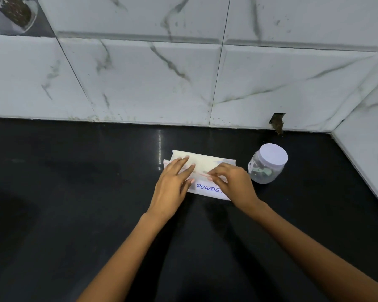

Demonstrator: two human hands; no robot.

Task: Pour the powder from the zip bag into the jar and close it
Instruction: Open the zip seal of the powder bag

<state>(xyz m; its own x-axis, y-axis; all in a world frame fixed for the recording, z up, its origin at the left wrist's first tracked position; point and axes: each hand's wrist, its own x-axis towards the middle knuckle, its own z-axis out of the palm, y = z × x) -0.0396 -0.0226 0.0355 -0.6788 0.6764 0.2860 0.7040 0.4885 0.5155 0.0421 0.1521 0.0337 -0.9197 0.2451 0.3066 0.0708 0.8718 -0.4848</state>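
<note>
Both hands on white zip bag labelled POWDER: left fingers flat, right fingers pinching.

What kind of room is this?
Probably a home kitchen: a black stone countertop meets a marble-look tiled wall, with a powder bag and lidded jar on it.

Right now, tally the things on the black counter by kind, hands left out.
Zip bag labelled POWDER: 1
Clear jar with white lid on: 1
Total: 2
The left hand rests flat on the bag; the right hand pinches its strip.
</note>
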